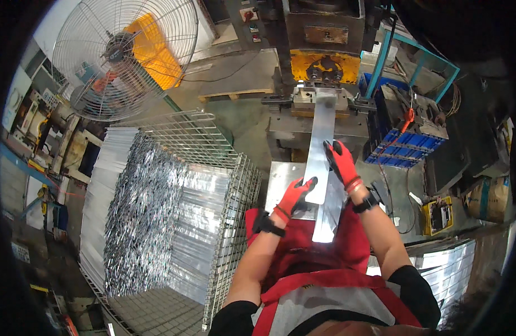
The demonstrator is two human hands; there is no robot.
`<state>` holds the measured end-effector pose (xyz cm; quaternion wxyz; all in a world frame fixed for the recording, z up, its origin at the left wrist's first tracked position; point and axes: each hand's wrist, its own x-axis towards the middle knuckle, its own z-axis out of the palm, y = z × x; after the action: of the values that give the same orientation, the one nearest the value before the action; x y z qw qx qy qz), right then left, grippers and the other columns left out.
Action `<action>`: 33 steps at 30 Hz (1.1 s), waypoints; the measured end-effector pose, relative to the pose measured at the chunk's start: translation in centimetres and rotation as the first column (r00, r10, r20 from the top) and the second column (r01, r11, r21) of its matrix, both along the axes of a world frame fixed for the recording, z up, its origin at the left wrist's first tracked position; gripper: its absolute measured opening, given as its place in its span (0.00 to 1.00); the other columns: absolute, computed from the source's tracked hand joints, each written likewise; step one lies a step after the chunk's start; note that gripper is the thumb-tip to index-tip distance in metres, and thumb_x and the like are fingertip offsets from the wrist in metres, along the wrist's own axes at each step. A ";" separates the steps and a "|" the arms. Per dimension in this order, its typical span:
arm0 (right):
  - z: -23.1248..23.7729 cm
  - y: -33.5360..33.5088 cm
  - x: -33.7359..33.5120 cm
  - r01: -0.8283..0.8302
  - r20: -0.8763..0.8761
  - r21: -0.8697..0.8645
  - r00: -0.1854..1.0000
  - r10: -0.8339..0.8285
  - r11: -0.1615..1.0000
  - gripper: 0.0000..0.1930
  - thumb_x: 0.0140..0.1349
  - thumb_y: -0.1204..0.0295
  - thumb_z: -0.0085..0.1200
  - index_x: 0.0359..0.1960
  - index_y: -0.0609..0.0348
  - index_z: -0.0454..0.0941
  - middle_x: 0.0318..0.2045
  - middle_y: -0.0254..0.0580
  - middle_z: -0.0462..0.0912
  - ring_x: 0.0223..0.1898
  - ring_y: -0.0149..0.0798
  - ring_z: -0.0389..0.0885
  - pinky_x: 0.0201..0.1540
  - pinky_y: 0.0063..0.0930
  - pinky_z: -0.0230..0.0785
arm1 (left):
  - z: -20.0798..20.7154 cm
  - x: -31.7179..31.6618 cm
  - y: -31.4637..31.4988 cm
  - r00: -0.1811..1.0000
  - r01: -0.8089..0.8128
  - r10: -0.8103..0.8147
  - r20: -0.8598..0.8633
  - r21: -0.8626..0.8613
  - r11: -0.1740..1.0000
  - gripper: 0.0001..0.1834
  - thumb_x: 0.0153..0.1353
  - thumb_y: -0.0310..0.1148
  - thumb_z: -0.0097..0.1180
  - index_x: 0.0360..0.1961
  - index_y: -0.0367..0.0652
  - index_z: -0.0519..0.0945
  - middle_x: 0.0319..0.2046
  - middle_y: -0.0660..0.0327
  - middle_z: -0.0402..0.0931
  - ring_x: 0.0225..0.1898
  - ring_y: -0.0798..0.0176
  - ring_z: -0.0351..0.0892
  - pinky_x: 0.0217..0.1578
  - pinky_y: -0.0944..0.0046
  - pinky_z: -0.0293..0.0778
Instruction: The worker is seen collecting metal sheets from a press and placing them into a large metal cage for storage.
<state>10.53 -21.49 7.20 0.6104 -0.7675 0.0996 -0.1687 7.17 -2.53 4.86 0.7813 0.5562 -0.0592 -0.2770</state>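
A long flat metal strip (317, 148) stretches away from me, its far end lying on the die (339, 102) of a press. My left hand (295, 197), in a red glove with dark fingertips, grips the strip's left edge close to its near rounded end. Farther along, my right hand (342, 163), gloved the same way, is closed on the right edge with thumb and fingers. Below the held strip, another metal strip (325, 224) reaches over my red apron (347, 246). The undersides of both hands' grips are hidden.
The press (325, 64) with a yellow lower part stands ahead. At left is a wire mesh cage (235, 179) packed with stacked metal strips (146, 218), with a large fan (123, 50) behind it. Blue crates (403, 147) stand right; a yellow bin (438, 215) sits on the floor.
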 end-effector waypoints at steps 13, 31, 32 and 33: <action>6.7 -1.9 -5.5 -0.299 -0.231 -0.952 0.839 0.493 0.062 0.12 0.45 0.61 0.55 0.27 0.53 0.71 0.27 0.34 0.76 0.35 0.42 0.75 0.41 0.39 0.61 | 9.0 -0.9 5.6 0.324 -0.632 -0.479 0.816 0.563 0.532 0.21 0.50 0.37 0.54 0.47 0.48 0.68 0.34 0.58 0.73 0.30 0.56 0.74 0.31 0.60 0.69; -1.2 -1.3 6.9 -0.072 0.058 0.391 0.997 0.054 0.918 0.08 0.48 0.68 0.57 0.17 0.53 0.73 0.14 0.21 0.67 0.17 0.19 0.61 0.19 0.18 0.53 | 1.2 1.2 -4.3 0.898 0.080 -0.242 -0.368 -0.403 0.912 0.21 0.60 0.48 0.43 0.48 0.46 0.67 0.35 0.55 0.74 0.26 0.56 0.78 0.23 0.62 0.76; -0.9 -1.4 7.0 -0.114 0.048 0.431 0.993 0.104 0.895 0.05 0.50 0.69 0.55 0.22 0.56 0.76 0.19 0.23 0.72 0.21 0.20 0.65 0.24 0.17 0.58 | 0.8 1.7 -4.5 0.916 0.025 -0.178 -0.360 -0.391 0.920 0.19 0.60 0.45 0.42 0.46 0.43 0.68 0.35 0.56 0.73 0.22 0.57 0.77 0.20 0.63 0.76; -1.0 -1.5 7.0 -0.147 0.035 0.473 0.988 0.148 0.869 0.06 0.51 0.71 0.53 0.28 0.59 0.79 0.23 0.24 0.76 0.26 0.21 0.70 0.30 0.16 0.62 | 0.6 1.9 -4.7 0.914 0.025 -0.178 -0.365 -0.388 0.921 0.19 0.60 0.45 0.42 0.46 0.43 0.68 0.35 0.56 0.73 0.22 0.57 0.77 0.20 0.63 0.76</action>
<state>17.50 -23.01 6.24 0.7905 -0.6004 0.0797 -0.0912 9.02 -7.18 5.48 0.8530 0.3257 0.0178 -0.4074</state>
